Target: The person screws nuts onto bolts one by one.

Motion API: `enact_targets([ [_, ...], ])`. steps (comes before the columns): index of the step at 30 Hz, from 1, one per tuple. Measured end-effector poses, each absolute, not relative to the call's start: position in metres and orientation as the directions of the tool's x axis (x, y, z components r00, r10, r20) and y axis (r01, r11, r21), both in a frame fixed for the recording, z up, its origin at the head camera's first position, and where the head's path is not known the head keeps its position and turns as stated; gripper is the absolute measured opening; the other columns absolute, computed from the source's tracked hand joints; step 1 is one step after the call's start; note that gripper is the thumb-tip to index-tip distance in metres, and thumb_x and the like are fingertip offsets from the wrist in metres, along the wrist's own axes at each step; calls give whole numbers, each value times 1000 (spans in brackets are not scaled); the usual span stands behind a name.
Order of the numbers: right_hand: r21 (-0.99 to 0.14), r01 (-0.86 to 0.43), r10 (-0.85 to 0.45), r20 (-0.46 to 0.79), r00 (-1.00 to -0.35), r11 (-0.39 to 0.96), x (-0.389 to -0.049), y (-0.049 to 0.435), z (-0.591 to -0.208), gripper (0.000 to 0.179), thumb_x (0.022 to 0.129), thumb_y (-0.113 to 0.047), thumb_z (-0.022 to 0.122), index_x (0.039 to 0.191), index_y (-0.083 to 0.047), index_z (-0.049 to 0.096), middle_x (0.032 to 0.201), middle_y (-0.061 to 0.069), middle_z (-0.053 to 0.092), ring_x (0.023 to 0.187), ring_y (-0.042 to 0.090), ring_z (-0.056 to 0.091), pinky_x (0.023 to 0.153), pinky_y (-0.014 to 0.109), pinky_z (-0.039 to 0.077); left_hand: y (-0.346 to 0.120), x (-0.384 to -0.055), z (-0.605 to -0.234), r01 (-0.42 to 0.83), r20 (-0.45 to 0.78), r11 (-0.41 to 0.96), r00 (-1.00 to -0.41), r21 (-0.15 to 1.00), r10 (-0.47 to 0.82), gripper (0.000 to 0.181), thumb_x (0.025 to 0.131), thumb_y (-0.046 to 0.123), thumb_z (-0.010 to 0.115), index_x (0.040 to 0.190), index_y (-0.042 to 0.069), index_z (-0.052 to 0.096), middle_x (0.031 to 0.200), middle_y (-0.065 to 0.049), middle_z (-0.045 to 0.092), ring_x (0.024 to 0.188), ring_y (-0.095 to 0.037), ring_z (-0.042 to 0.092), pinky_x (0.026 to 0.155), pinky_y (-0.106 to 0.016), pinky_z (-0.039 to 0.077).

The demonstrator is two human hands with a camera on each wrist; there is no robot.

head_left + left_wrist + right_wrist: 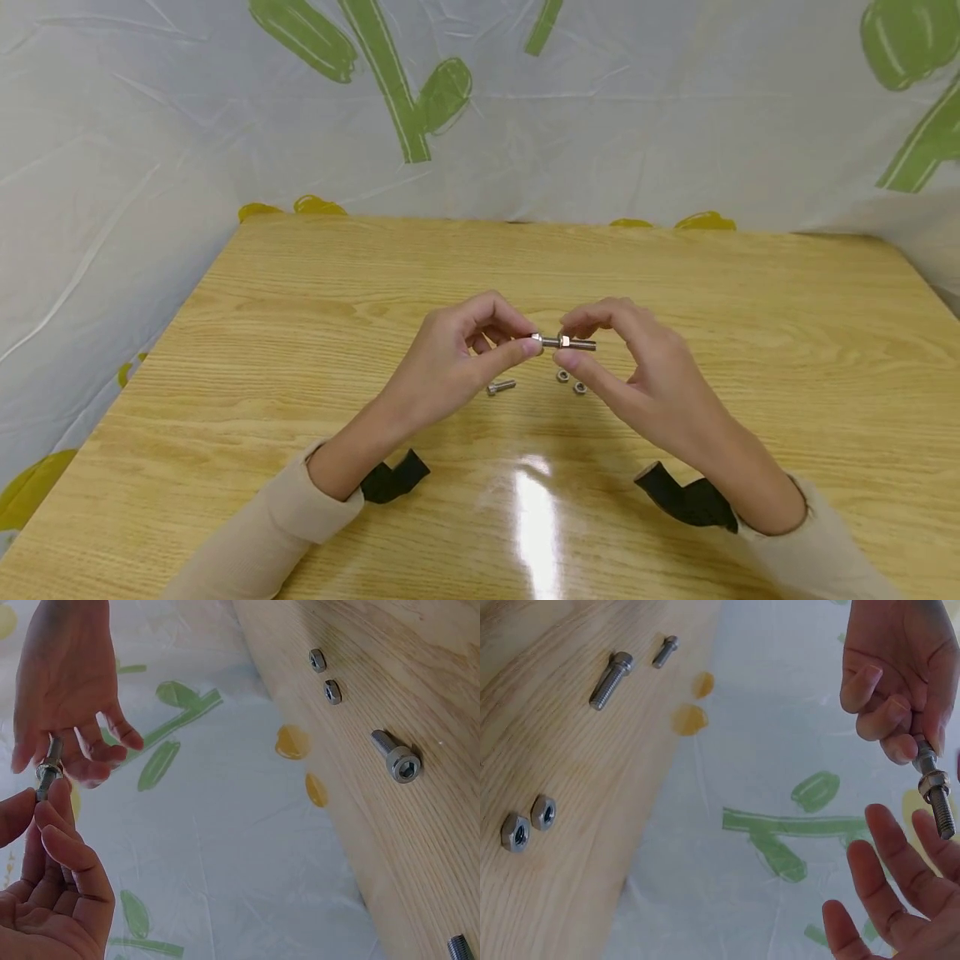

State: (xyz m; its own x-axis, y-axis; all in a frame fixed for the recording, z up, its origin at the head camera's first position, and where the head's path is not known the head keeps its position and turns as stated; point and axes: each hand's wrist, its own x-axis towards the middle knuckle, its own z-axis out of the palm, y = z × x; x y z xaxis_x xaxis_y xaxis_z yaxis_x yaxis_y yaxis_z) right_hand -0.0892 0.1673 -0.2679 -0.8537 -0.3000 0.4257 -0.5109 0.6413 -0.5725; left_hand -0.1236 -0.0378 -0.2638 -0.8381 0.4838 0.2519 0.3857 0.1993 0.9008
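Observation:
My left hand (450, 358) pinches the head of a metal bolt (582, 344) between thumb and fingertips, holding it level above the table. A hex nut (565, 341) sits partway along the bolt's thread; the right wrist view also shows this nut (934, 783). On either side of the nut are the thumb and index finger of my right hand (652, 383), slightly parted from it. In the right wrist view the fingers (889, 896) of that hand are spread and loosely bent. Both hands are seen again in the left wrist view, around the bolt (52, 754).
Two loose hex nuts (572, 382) lie on the wooden table (360, 275) below the hands. A socket-head bolt (501, 387) lies left of them, and another, smaller-looking bolt (665, 651) shows in the right wrist view. A patterned white sheet (525, 133) hangs behind the table.

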Motion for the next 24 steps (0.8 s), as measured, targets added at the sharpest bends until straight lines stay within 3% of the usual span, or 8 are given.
enact_targets([
  [3, -546, -561, -338, 460, -821, 622, -90, 167, -270, 34, 82, -10, 71, 112, -10, 55, 102, -6, 59, 94, 5, 51, 79, 19, 43, -38, -124, -264, 394, 259, 199, -834, 897, 487, 5, 87, 17, 66, 90, 13, 64, 85, 4, 66, 75, -8, 58, 65, -25, 48],
  [6, -522, -614, -362, 508, -782, 593, -92, 166, -273, 35, 80, -4, 72, 110, -9, 55, 100, -4, 60, 93, 5, 51, 80, 17, 42, -39, -124, -265, 397, 261, 199, -833, 896, 489, 5, 87, 17, 65, 90, 13, 64, 85, 4, 66, 75, -8, 59, 65, -25, 48],
  [14, -508, -655, -371, 553, -746, 559, -92, 167, -273, 27, 82, -7, 70, 106, -10, 59, 100, -5, 60, 90, 5, 54, 79, 12, 41, -39, -124, -265, 389, 253, 199, -835, 900, 489, 6, 87, 17, 65, 91, 13, 64, 86, 3, 65, 75, -9, 59, 65, -25, 48],
  [24, -510, -655, -399, 527, -750, 557, -94, 169, -272, 7, 91, -9, 58, 94, -15, 60, 96, -7, 60, 92, 4, 51, 80, 22, 41, -38, -123, -263, 379, 238, 191, -826, 905, 511, 6, 87, 17, 66, 91, 14, 65, 86, 4, 65, 76, -8, 58, 66, -25, 49],
])
